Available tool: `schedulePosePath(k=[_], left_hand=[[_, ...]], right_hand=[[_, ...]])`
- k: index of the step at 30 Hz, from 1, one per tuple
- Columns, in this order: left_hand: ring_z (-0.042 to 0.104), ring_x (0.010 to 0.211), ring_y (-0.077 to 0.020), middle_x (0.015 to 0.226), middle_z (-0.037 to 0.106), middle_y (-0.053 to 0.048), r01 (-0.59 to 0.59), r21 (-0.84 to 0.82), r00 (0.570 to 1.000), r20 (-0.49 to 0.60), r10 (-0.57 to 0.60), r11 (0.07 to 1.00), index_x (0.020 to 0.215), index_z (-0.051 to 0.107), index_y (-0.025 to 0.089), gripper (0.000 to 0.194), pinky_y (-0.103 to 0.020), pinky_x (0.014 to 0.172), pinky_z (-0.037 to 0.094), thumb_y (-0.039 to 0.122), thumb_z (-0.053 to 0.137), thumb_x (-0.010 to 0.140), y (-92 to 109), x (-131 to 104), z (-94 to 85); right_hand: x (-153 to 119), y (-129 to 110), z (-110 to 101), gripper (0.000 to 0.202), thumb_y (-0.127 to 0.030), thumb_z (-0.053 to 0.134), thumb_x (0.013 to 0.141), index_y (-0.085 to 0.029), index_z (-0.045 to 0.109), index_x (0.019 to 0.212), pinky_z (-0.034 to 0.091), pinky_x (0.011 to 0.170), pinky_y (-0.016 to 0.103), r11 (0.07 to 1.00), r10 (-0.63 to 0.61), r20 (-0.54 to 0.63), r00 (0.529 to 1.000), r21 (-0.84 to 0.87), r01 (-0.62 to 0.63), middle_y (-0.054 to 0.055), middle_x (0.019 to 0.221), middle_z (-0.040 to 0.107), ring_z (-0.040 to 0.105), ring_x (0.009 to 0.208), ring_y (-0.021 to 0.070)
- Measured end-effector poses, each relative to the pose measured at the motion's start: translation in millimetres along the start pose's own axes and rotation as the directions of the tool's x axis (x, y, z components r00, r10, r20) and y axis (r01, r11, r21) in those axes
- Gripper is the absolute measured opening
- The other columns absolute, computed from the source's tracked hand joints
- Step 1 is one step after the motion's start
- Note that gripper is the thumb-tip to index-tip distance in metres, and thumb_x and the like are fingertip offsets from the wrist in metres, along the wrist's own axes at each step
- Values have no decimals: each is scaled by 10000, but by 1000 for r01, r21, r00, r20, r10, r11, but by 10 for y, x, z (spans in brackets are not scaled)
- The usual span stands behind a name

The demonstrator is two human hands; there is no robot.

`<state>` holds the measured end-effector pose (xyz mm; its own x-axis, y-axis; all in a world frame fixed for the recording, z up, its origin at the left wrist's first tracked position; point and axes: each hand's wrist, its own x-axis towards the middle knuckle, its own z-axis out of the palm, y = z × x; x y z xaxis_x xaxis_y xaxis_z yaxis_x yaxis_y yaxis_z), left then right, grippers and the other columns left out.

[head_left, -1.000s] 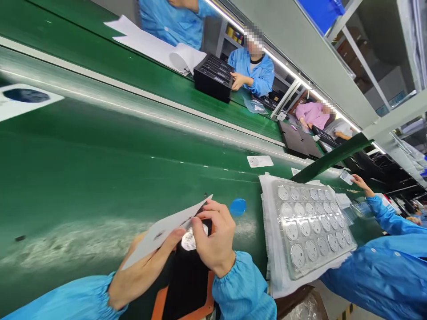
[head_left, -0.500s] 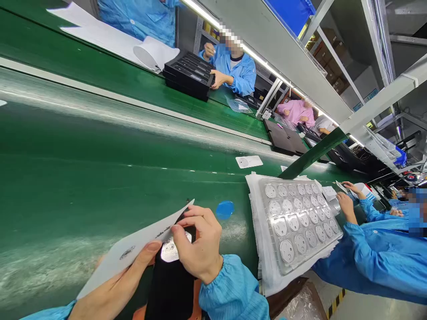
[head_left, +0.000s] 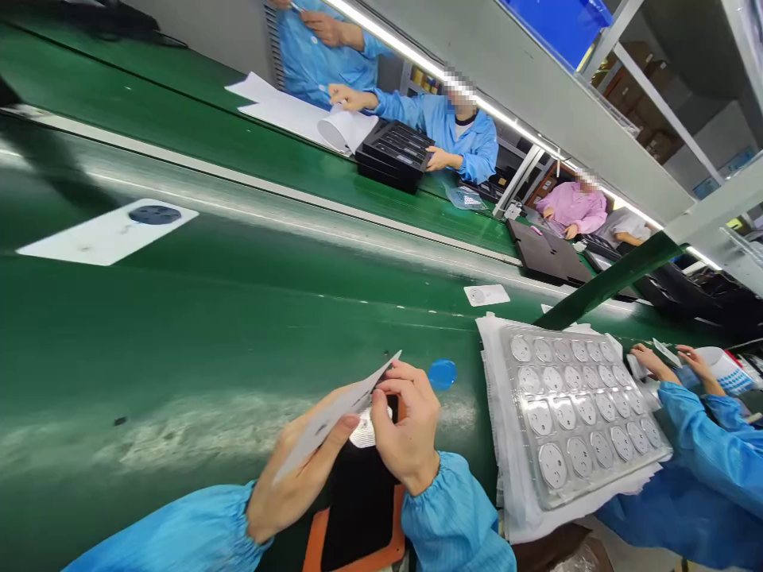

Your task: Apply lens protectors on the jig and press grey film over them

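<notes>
My left hand (head_left: 301,469) holds a white card (head_left: 325,421) along its lower side, thumb on the printed face. My right hand (head_left: 408,425) pinches at the card's upper right end; a dark bit shows by the fingertips. Below both hands lies a black plate (head_left: 361,500) in an orange frame (head_left: 315,540). A shiny ribbed disc (head_left: 363,430) shows between the hands, above the black plate. A round blue film (head_left: 442,374) lies on the green surface, just right of my right hand.
A clear tray (head_left: 551,496) of round white parts stands at right on white sheets. A white card with a dark disc (head_left: 107,230) lies at left, another card (head_left: 487,295) farther back. A green post (head_left: 613,286) slants behind the tray. A co-worker's hands (head_left: 656,365) are at right.
The view has swung left, so my hands and the tray appear farther right. The card with the dark disc has come into view. Across the line, a person's hand now rests on the white paper roll.
</notes>
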<state>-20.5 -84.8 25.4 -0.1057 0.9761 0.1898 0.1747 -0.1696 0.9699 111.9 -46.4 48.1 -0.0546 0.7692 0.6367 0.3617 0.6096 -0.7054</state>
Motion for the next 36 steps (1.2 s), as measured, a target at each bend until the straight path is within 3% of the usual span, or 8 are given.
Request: schedulePosePath(k=[7, 18, 21, 23, 26, 28, 32, 36], left_hand=[[601, 1174, -230, 1308, 624, -63, 23, -109, 997, 72, -15, 994, 1320, 577, 232, 394, -315, 1049, 474, 384, 486, 968, 38, -68, -13], [587, 1210, -220, 1381, 573, -87, -94, -127, 990, 96, 107, 987, 1346, 549, 199, 398, -341, 1086, 451, 341, 453, 987, 88, -91, 43], [599, 1196, -230, 1330, 618, -76, -6, -134, 997, 77, 16, 991, 1293, 601, 203, 406, -354, 1087, 460, 411, 479, 967, 26, -91, 40], [588, 1219, -252, 1286, 650, -75, 132, -148, 991, -5, -135, 980, 1225, 651, 194, 438, -380, 1117, 434, 489, 508, 935, -18, -55, 15], [581, 1234, -294, 1264, 660, -102, 323, -284, 918, -139, -372, 903, 1208, 656, 155, 543, -434, 1114, 440, 577, 516, 898, -45, 31, -31], [569, 1249, -305, 1252, 665, -114, 350, -313, 893, -173, -415, 883, 1212, 652, 139, 564, -448, 1115, 437, 583, 521, 890, -37, 59, -34], [567, 1255, -280, 1228, 682, -97, 182, -127, 978, -82, -194, 975, 1190, 675, 165, 467, -395, 1119, 435, 509, 540, 905, -24, -28, 53], [589, 1231, -247, 1326, 622, -96, -90, -26, 996, 2, 90, 996, 1311, 590, 172, 443, -347, 1085, 466, 410, 478, 954, -52, -118, 112]], right_hand=[[-53, -1, 1, 146, -129, 510, 907, -172, 649, 888, 516, 945, 366, 999, -16, 39, 999, -45, 18, 83, 1014, 642, 594, 1087, 189], [-101, -24, 53, 114, -106, 498, 880, -170, 585, 844, 478, 845, 295, 996, 10, 34, 999, -93, -7, 53, 963, 584, 560, 950, 153], [-82, 45, 23, 108, -124, 484, 870, -169, 552, 800, 464, 784, 291, 990, 25, 60, 998, -142, -16, 45, 890, 565, 541, 876, 155], [-24, 149, -92, 115, -144, 487, 853, -173, 533, 752, 450, 759, 294, 968, 68, 34, 997, -244, -57, 39, 839, 560, 533, 835, 162], [89, 283, -321, 123, -179, 503, 845, -174, 545, 730, 429, 694, 290, 904, 163, -90, 982, -385, -186, 39, 797, 563, 528, 759, 167], [110, 276, -384, 140, -214, 505, 881, -171, 579, 770, 431, 661, 277, 898, 203, -94, 975, -379, -223, 40, 803, 579, 539, 731, 162], [-57, 33, -181, 179, -293, 521, 942, -163, 634, 990, 470, 751, 279, 947, 182, 119, 976, -289, -142, 53, 923, 636, 602, 830, 168], [-193, -119, 55, 227, -197, 428, 962, -160, 651, 982, 461, 744, 279, 939, 87, 78, 993, -340, -55, 45, 898, 658, 626, 818, 168]])
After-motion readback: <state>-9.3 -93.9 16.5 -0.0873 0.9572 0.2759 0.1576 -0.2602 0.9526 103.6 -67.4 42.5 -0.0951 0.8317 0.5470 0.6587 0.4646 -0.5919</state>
